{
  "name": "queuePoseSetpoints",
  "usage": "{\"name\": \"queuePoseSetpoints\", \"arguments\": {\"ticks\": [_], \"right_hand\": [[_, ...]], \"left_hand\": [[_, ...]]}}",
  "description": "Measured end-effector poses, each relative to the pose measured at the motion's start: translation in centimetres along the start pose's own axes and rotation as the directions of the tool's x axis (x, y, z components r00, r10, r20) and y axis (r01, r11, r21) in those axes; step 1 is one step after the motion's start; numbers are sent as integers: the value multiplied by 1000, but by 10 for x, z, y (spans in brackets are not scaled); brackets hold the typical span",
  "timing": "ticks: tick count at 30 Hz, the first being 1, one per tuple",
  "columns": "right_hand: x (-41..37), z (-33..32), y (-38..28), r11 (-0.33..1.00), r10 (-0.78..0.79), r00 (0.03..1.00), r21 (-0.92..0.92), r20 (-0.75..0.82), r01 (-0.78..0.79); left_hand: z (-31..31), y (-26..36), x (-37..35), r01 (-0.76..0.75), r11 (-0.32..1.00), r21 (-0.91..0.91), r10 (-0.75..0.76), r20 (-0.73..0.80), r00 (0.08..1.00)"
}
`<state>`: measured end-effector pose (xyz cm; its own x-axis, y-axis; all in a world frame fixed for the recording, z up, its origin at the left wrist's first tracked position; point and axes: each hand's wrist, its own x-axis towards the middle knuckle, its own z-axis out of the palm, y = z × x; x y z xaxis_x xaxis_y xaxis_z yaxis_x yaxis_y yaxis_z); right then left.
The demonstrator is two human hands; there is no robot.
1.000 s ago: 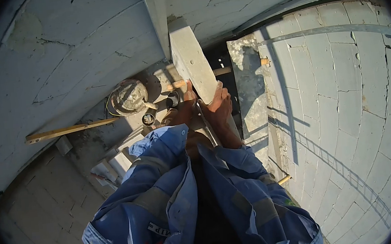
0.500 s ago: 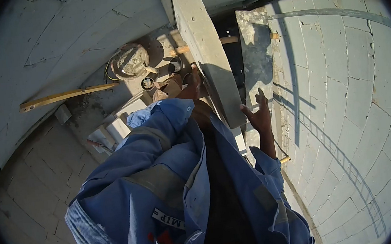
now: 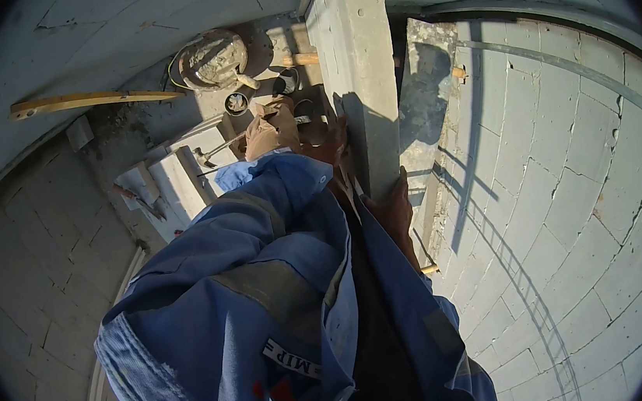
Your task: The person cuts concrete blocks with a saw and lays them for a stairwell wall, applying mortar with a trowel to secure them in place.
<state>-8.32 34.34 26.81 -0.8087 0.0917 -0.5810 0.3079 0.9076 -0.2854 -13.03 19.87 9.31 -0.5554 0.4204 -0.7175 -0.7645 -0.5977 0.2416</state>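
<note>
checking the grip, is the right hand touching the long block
Touching: head view shows the right hand cupped under the near end of the long block.

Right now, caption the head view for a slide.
Right hand at near end of long pale block, left hand on its side; mortar bucket beyond.

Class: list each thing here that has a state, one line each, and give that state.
long block: raised, held at its near end.
right hand: gripping the long block's near end.
left hand: at the long block's left side, grip unclear.
bucket: upright, grey mortar inside.
hammer: lying unheld on stacked blocks.
</note>
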Motion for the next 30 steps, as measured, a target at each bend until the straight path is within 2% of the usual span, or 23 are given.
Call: {"name": "queuePoseSetpoints", "arguments": {"ticks": [4,13,16,30], "right_hand": [[1,7,2,997,80,996,-9,31,-80],[-1,3,-4,991,129,991,-25,28,-128],[-1,4,-2,994,99,995,-39,9,-98],[2,7,-3,990,141,990,-28,4,-141]], "left_hand": [[0,-1,5,-25,998,-53,22,-57,998],[6,3,19,-66,991,-116,43,-192,980],[7,6,19,-85,989,-125,53,-238,970],[4,24,26,-139,980,-139,76,-384,920]]}}
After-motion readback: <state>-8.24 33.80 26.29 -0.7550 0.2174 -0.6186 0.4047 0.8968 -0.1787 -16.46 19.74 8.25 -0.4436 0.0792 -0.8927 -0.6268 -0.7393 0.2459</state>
